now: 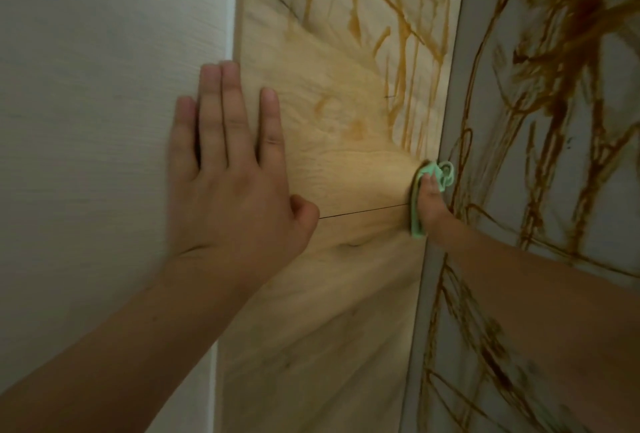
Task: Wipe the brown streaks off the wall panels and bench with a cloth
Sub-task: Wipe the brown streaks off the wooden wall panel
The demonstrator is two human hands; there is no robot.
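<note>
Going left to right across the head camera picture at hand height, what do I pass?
White wall → left hand, flat → wooden panel → green cloth in the right hand → grey panel with brown streaks.

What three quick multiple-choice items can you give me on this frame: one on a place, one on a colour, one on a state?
1. Where is the cloth pressed?
A. on a window
B. on the wood panel, beside its corner with the grey panel
C. on the floor

2. What colour is the cloth?
A. green
B. red
C. black

3. How is the left hand?
A. gripping a bottle
B. curled in a fist
C. flat, fingers straight, on the white wall

Answers:
1 B: the right hand holds it against the wood, right at the grey panel's edge.
2 A: its folds show pale green.
3 C: its fingers lie straight across the wall and the wood panel's edge.
</note>
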